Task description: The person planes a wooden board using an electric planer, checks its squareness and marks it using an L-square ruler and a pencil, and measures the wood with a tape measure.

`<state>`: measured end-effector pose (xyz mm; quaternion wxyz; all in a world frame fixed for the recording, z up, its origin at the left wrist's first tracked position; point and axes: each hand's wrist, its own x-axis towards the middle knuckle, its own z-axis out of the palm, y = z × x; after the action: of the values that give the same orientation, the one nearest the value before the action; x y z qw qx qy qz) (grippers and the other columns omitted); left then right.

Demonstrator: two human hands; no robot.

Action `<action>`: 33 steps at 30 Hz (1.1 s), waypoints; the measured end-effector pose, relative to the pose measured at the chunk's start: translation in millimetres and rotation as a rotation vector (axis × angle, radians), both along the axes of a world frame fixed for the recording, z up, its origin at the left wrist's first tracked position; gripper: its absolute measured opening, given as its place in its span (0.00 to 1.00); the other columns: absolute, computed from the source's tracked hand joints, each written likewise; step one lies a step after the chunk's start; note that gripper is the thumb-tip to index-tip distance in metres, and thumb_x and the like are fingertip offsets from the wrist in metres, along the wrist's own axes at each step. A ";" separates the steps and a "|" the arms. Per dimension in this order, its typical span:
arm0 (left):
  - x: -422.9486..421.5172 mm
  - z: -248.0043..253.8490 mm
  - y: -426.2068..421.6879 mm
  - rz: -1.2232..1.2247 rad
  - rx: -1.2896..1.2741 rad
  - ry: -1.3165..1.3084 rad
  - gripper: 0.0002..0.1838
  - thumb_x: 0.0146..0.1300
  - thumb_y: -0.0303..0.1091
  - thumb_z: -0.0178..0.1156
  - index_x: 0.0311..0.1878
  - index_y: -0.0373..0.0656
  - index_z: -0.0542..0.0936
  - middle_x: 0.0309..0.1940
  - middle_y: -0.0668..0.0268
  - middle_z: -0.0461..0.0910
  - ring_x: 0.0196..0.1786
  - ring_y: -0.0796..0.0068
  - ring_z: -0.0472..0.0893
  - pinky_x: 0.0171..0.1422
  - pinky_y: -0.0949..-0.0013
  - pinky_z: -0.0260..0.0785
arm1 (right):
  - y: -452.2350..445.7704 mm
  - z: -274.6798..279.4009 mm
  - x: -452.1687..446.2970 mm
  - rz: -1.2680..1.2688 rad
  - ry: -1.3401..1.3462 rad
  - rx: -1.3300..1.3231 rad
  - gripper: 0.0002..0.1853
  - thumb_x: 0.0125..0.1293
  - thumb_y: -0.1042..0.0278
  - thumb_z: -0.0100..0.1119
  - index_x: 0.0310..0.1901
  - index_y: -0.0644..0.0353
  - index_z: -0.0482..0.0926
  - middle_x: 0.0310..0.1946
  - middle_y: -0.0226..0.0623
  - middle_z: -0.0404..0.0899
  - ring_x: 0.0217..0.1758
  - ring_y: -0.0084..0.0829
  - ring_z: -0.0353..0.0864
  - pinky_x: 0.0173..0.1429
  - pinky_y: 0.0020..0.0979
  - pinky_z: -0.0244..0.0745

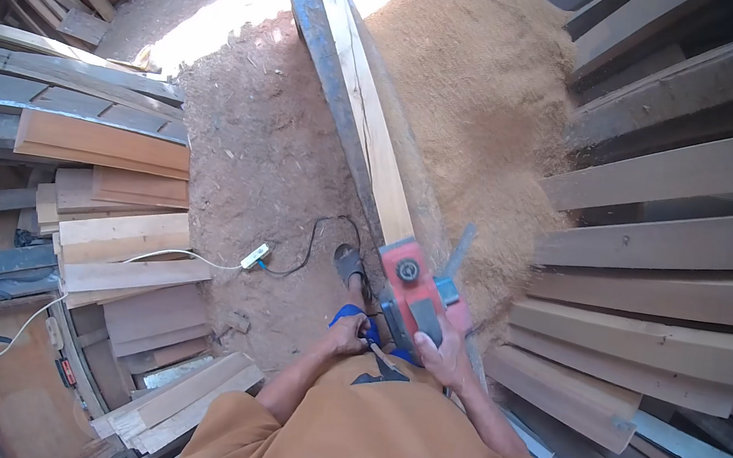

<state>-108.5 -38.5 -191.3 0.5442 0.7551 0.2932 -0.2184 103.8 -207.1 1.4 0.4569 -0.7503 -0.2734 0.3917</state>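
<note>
Red power planer (418, 294) sits on the near end of a long pale plank (361, 105), just in front of the person. Right hand (447, 357) on planer's rear handle, fingers closed around it. Left hand (351, 333) at the waist, next to blue cloth (346, 313); fingers curled, cannot tell how far or whether they hold anything. Plank runs away along a weathered beam (308, 17). Sawdust (473, 84) heaped right of it. White power strip (255, 257) on the ground to the left, dark cord (322, 222) attached. Stacked boards (655, 263) line both sides.
</note>
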 end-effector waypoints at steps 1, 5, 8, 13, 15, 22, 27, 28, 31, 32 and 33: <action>6.9 4.7 -4.4 -0.028 -0.007 0.020 0.18 0.53 0.29 0.66 0.49 0.38 0.79 0.40 0.53 0.85 0.47 0.53 0.85 0.52 0.54 0.76 | -2.6 2.0 -2.0 -0.014 -0.011 -0.037 0.37 0.69 0.45 0.60 0.67 0.69 0.71 0.54 0.63 0.81 0.60 0.58 0.82 0.64 0.47 0.75; 18.5 3.1 -6.2 -0.070 -0.003 0.057 0.17 0.54 0.28 0.65 0.49 0.37 0.79 0.42 0.49 0.85 0.49 0.49 0.85 0.53 0.54 0.76 | 26.6 -6.3 7.5 -0.051 -0.095 -0.086 0.34 0.69 0.43 0.60 0.60 0.72 0.74 0.45 0.64 0.83 0.52 0.62 0.85 0.56 0.49 0.77; 0.7 -45.2 2.7 0.025 0.035 0.026 0.15 0.57 0.29 0.63 0.48 0.38 0.80 0.40 0.48 0.85 0.47 0.50 0.85 0.52 0.54 0.76 | 93.1 -7.1 38.5 -0.088 -0.122 0.017 0.34 0.70 0.42 0.59 0.57 0.73 0.76 0.39 0.64 0.84 0.48 0.62 0.86 0.52 0.50 0.78; 14.9 -36.1 45.9 0.269 -0.022 0.036 0.09 0.62 0.31 0.63 0.44 0.40 0.82 0.33 0.55 0.84 0.39 0.62 0.84 0.47 0.57 0.76 | 212.8 -21.2 103.4 -0.118 -0.136 0.147 0.27 0.75 0.44 0.57 0.52 0.65 0.79 0.28 0.36 0.80 0.31 0.31 0.82 0.37 0.35 0.76; 32.5 -29.9 67.5 0.336 -0.017 0.051 0.09 0.63 0.32 0.62 0.46 0.42 0.81 0.31 0.58 0.85 0.38 0.65 0.84 0.46 0.59 0.77 | 264.1 -27.2 129.2 -0.126 -0.125 0.218 0.26 0.76 0.43 0.57 0.48 0.65 0.79 0.23 0.30 0.77 0.25 0.23 0.78 0.29 0.32 0.73; 135.3 -65.3 173.6 0.605 -0.242 -0.166 0.30 0.72 0.33 0.56 0.72 0.33 0.61 0.58 0.52 0.79 0.59 0.61 0.80 0.67 0.60 0.71 | 402.5 -30.9 215.7 -0.109 -0.146 0.265 0.32 0.76 0.37 0.57 0.48 0.69 0.79 0.25 0.37 0.79 0.27 0.29 0.79 0.32 0.33 0.73; 242.6 -39.2 257.0 0.833 0.122 -0.302 0.30 0.76 0.38 0.50 0.74 0.29 0.62 0.63 0.40 0.77 0.63 0.46 0.80 0.71 0.54 0.69 | 459.7 -14.5 248.4 -0.124 -0.176 0.253 0.29 0.77 0.39 0.57 0.44 0.64 0.84 0.17 0.27 0.77 0.18 0.21 0.77 0.25 0.29 0.74; 260.0 -52.2 273.7 0.826 0.240 -0.302 0.31 0.77 0.39 0.49 0.75 0.28 0.61 0.65 0.37 0.75 0.66 0.43 0.78 0.75 0.53 0.67 | 468.1 -6.7 253.3 -0.118 -0.190 0.247 0.29 0.76 0.38 0.56 0.44 0.63 0.84 0.17 0.28 0.78 0.18 0.22 0.78 0.26 0.29 0.75; 304.9 -68.3 316.2 0.874 0.264 -0.357 0.34 0.78 0.43 0.48 0.77 0.26 0.58 0.67 0.34 0.72 0.71 0.37 0.72 0.78 0.51 0.61 | 494.4 1.7 268.9 -0.113 -0.242 0.215 0.30 0.76 0.37 0.56 0.44 0.63 0.85 0.17 0.31 0.80 0.20 0.26 0.82 0.28 0.32 0.77; 315.5 -69.4 324.8 0.885 0.263 -0.319 0.34 0.78 0.43 0.48 0.77 0.26 0.59 0.68 0.33 0.71 0.72 0.37 0.71 0.78 0.51 0.61 | 507.3 -2.5 276.9 -0.123 -0.269 0.195 0.30 0.76 0.37 0.56 0.43 0.63 0.85 0.17 0.32 0.80 0.21 0.27 0.83 0.29 0.32 0.78; 325.4 -64.8 331.8 0.895 0.262 -0.283 0.34 0.79 0.44 0.48 0.76 0.27 0.59 0.69 0.33 0.70 0.72 0.36 0.71 0.78 0.50 0.61 | 520.4 -6.2 285.7 -0.133 -0.296 0.176 0.30 0.75 0.37 0.56 0.43 0.63 0.86 0.17 0.33 0.81 0.22 0.28 0.84 0.29 0.33 0.79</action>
<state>216.9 293.3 -256.0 0.5195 0.6393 0.5374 0.1806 389.4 313.3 -4.8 0.5006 -0.7734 -0.3205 0.2204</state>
